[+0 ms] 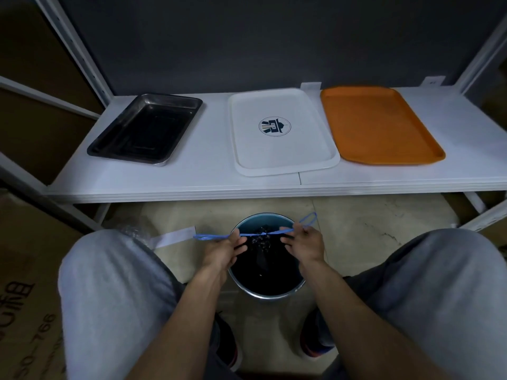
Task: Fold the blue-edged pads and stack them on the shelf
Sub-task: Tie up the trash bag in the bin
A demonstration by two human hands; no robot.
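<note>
I logged the blue-edged pad (211, 236) stretched edge-on over the bucket (270, 296), below the shelf (192, 178). Left hand (223, 252) fingers clamped on its left part, right hand (304, 246) fingers on its right. A black tray (145, 127), white tray (282, 152) and orange tray (381, 124) lay on the shelf.

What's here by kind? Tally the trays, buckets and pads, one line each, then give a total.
Trays on the shelf: 3 (dark metal tray, white tray, orange tray)
Buckets: 1 (bucket, on the floor)
Pads: 1 (blue-edged pad, held by left hand and right hand)
Total: 5
</note>
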